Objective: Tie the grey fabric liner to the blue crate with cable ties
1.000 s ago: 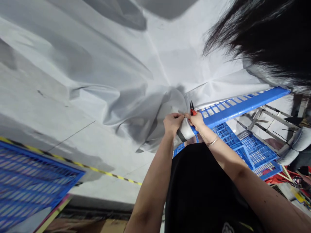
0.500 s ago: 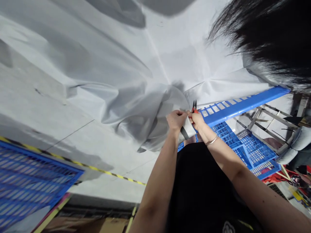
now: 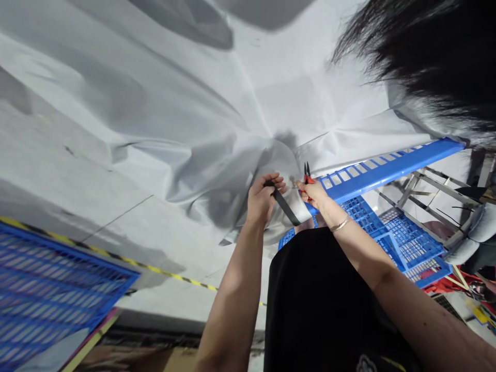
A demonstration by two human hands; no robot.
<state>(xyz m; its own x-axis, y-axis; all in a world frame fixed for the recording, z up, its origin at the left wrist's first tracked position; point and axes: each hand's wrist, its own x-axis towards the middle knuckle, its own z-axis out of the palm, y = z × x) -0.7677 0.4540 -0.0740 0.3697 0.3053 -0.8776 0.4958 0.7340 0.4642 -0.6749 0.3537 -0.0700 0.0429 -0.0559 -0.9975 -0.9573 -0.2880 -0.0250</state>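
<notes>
Grey-white coated fabric (image 3: 217,170) lies in loose folds in front of me, its near edge gathered at my waist. My left hand (image 3: 262,200) is closed on the end of a dark strap (image 3: 285,207), which slants down to the fabric's edge by my body. Held in my right hand (image 3: 314,194) are small red-handled snips (image 3: 307,173), their dark pointed blades facing away from me. The right thumb and fingertips come close to the fabric beside the strap; whether they pinch it, I cannot tell.
A blue slatted plastic panel (image 3: 395,173) runs off to the right, above blue crates (image 3: 406,237) and a metal frame (image 3: 416,188). At lower left stands another blue crate (image 3: 58,289) near yellow-black floor tape (image 3: 170,274). Dark hair (image 3: 434,57) covers the upper right.
My left hand has moved left, away from the right hand, drawing the strap out so more of it shows. The right hand stays nearly in place with the snips.
</notes>
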